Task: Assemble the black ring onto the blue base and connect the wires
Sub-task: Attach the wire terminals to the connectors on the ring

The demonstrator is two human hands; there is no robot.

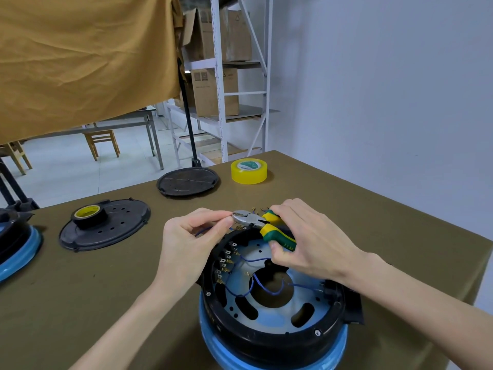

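Setting: I look down through the head camera at a table [346,204] covered in olive-brown cloth, with a pale wall to the right.
Blue base: a round blue base [269,356] sits at the near edge of the table, right of centre.
Black ring: the black ring [277,340] sits on top of the blue base; I see screws around its rim and a row of metal terminals [226,260] along its inner left wall.
Wires: thin blue wires [266,288] loop across the inside of the ring over its central hole.
Left hand: my left hand [192,236] is above the ring's far left rim, thumb and fingers pinching a blue wire end [204,231] right at the plier tip.
Right hand: my right hand [312,241] is curled around the green and yellow handles of the pliers [262,225], above the ring's far rim.
Pliers: the metal head points left, meeting the left fingertips; I cannot tell how far apart its jaws are.
Loose terminals: a few small brass connectors [257,209] lie on the cloth just beyond the pliers.
Tape: a yellow tape roll [248,171] stands far on the table; a black tape roll [88,215] rests on a black oval cover [120,225] to the left.
Other parts: a black round plate [188,181] lies far centre; a second blue and black unit [16,244] shows at the left edge.
Background: a tan cloth [80,57] hangs at far left, with metal shelving [221,76] holding cardboard boxes behind.
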